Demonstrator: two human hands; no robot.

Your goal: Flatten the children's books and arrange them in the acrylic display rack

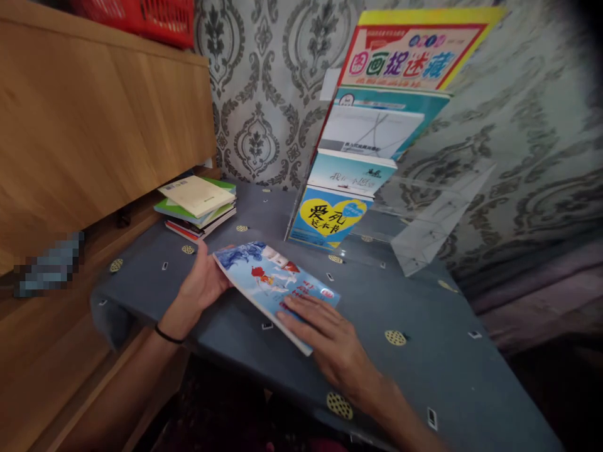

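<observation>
Nearby, the right hand (pixel 336 336) spreads over the blue book (pixel 268 273), above the table's (pixel 471 373) near edge; the left hand (pixel 205 282) meets its left end. Clamped or not, I can't tell. Probably light, bendy, slick: best held by both ends.

Silvery damask-patterned wall (pixel 257 141) beyond a blue-grey cloth-covered table (pixel 438 339), wooden cabinet (pixel 103 119) at left.

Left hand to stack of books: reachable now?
Probably yes: the stack of books lies just beyond the left hand, nothing visible between, though that hand is busy with the blue book.
</observation>
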